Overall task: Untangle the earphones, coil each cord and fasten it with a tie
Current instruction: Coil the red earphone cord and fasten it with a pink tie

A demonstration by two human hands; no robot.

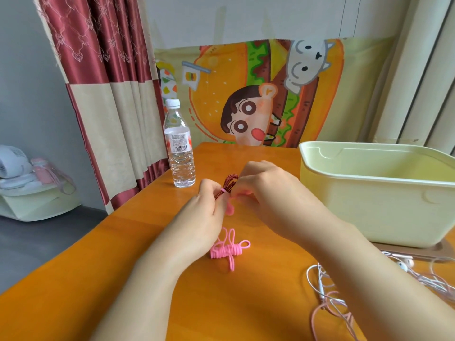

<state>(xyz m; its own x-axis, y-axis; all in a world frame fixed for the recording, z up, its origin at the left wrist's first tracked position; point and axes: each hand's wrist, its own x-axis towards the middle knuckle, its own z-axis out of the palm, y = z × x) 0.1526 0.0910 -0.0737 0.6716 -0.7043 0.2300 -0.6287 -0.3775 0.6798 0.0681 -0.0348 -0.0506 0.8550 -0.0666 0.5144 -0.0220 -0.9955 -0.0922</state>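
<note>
Head camera: above the orange table [123, 254], my left hand [209, 212] pinches the coiled dark-red cord [230, 183] while my right hand [266, 190] pinches the pink tie [224, 191] wrapped round it. I should squeeze the loops together and draw the tie snug.

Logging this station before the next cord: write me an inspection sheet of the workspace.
Surface: orange wooden table.
Job's things: dark red coiled cord held above it, pink tie wrapped round it; spare pink ties bundled on the table.
Clutter: water bottle, pale green tub.
Hands: left hand grips the cord; right hand pinches the tie.
Cables: white and pink earphones, tangled, at right.
Surroundings: red curtain, cartoon cloth.
</note>
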